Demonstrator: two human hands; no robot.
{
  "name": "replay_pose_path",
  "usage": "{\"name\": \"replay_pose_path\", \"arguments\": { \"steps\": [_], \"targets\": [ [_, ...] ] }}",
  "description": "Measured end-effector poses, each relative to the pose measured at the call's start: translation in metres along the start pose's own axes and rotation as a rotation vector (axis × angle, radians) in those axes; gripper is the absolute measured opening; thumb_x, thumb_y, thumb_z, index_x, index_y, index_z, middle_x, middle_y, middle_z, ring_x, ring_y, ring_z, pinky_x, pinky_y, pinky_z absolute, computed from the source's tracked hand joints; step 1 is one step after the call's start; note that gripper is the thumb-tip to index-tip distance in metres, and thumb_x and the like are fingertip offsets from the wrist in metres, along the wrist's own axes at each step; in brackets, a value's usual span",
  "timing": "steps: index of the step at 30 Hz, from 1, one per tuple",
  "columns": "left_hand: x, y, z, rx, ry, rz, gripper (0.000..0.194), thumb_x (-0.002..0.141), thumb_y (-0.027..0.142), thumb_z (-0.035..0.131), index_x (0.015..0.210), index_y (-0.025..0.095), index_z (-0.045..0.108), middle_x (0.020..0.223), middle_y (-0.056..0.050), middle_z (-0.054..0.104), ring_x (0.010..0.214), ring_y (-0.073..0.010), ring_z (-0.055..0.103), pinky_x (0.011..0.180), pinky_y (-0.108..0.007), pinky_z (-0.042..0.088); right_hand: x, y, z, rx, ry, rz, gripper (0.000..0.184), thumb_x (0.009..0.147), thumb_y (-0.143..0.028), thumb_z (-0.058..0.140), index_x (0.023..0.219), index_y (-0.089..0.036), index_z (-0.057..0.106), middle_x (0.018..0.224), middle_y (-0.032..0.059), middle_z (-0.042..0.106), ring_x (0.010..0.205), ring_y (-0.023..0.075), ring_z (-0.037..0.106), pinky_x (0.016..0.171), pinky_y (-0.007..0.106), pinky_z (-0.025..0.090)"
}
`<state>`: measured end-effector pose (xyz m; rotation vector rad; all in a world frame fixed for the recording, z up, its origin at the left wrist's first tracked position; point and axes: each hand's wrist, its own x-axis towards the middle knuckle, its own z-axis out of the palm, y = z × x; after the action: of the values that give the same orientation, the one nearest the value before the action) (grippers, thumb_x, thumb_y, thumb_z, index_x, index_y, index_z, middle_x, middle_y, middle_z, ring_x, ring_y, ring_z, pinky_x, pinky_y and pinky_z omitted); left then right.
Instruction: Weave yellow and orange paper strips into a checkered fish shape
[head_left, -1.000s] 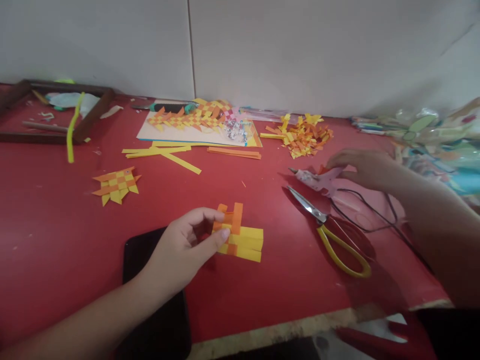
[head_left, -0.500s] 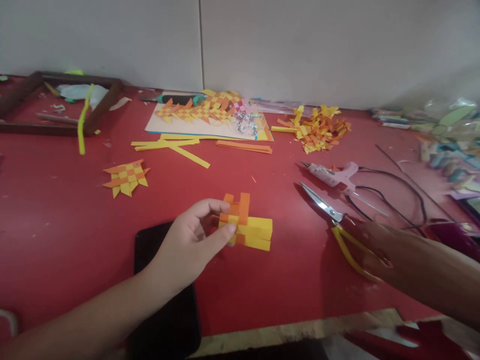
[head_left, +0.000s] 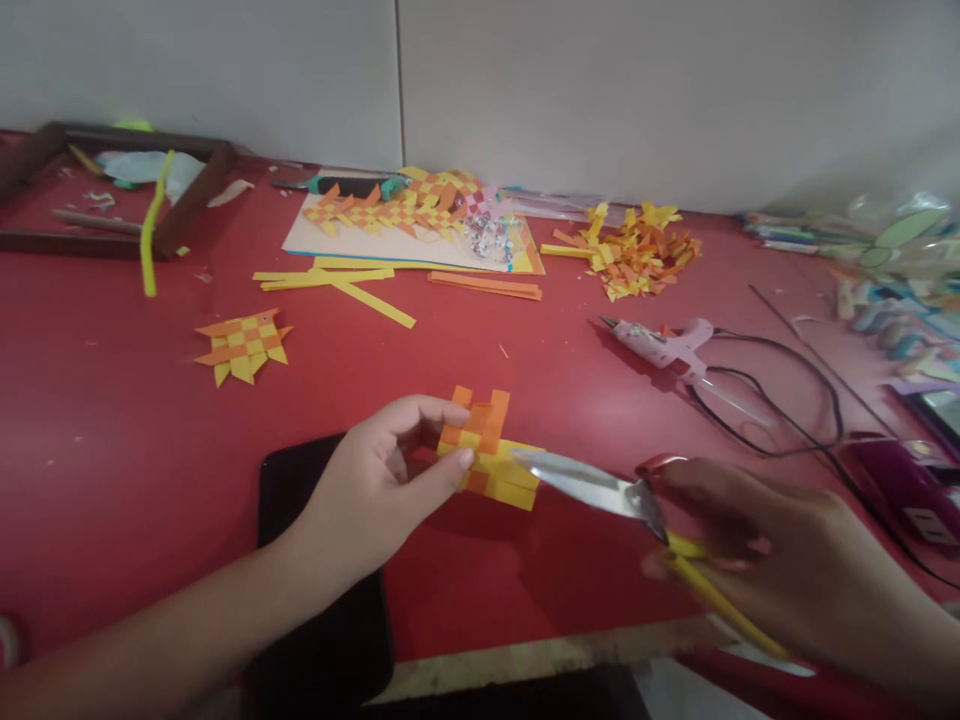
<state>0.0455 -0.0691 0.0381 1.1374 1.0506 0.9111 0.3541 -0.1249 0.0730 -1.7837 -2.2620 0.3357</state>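
Observation:
Between thumb and fingers, my left hand [head_left: 397, 470] pinches a woven paper piece [head_left: 487, 450] of orange and yellow strips, its orange ends pointing up and its yellow ends to the right. My right hand [head_left: 772, 540] is closed around scissors [head_left: 600, 490] with yellow handles. Their blades look together, and the tips overlap the yellow strip ends in view; whether they touch, I cannot tell. A finished-looking woven paper fish [head_left: 244, 345] lies on the red table to the left. Beneath my left forearm is a black phone-like slab [head_left: 322, 620].
Yellow strips [head_left: 367, 300] and orange strips [head_left: 484, 287] lie behind my hands. Further back are a white board [head_left: 300, 240] bearing woven fish and a pile of paper scraps [head_left: 645, 260]. A pink glue gun [head_left: 667, 345] with a looping cord sits right; a brown frame [head_left: 75, 243] stands left.
My right hand has lifted the scissors off the table and brought them left to the woven paper piece. My left hand keeps its pinch, with the piece slightly tilted. The view has shifted a little.

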Motion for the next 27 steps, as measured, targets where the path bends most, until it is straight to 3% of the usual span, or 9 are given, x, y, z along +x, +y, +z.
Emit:
{"name": "replay_pose_path", "arguments": {
  "steps": [3,13,20,27],
  "targets": [
    [-0.001,0.001,0.001,0.056,0.015,0.043,0.016,0.084,0.024,0.071,0.099,0.022,0.066,0.087,0.0,0.065,0.081,-0.0112,0.064,0.069,-0.018,0.055,0.005,-0.011,0.003,0.046,-0.131,-0.077,0.03,0.078,-0.049,0.07,0.096,-0.028,0.059,0.058,-0.0047,0.061,0.039,0.0128,0.05,0.038,0.023,0.043],
    [0.003,0.014,-0.01,0.183,0.12,0.145,0.016,0.083,0.02,0.071,0.099,0.023,0.068,0.088,0.001,0.069,0.084,-0.0095,0.068,0.07,-0.012,0.055,0.031,-0.016,0.009,-0.058,-0.014,-0.196,0.039,0.081,-0.055,0.069,0.099,-0.023,0.058,0.056,-0.0063,0.059,0.038,0.0102,0.048,0.041,0.022,0.038],
    [0.007,0.01,-0.012,0.154,0.094,0.125,0.019,0.085,0.023,0.07,0.104,0.022,0.066,0.098,-0.002,0.07,0.092,-0.0133,0.07,0.076,-0.017,0.059,0.056,-0.016,0.009,-0.074,0.101,-0.319,0.042,0.083,-0.058,0.067,0.101,-0.021,0.059,0.06,-0.0037,0.061,0.04,0.0094,0.044,0.044,0.023,0.036],
    [0.01,0.017,-0.008,0.139,0.131,0.127,0.031,0.081,0.019,0.07,0.111,0.021,0.061,0.094,-0.003,0.072,0.088,-0.0153,0.072,0.07,-0.019,0.059,0.061,-0.014,0.021,0.006,0.005,-0.268,0.041,0.079,-0.057,0.071,0.091,-0.02,0.059,0.062,-0.0031,0.061,0.047,0.0098,0.049,0.046,0.022,0.038]
  ]
}}
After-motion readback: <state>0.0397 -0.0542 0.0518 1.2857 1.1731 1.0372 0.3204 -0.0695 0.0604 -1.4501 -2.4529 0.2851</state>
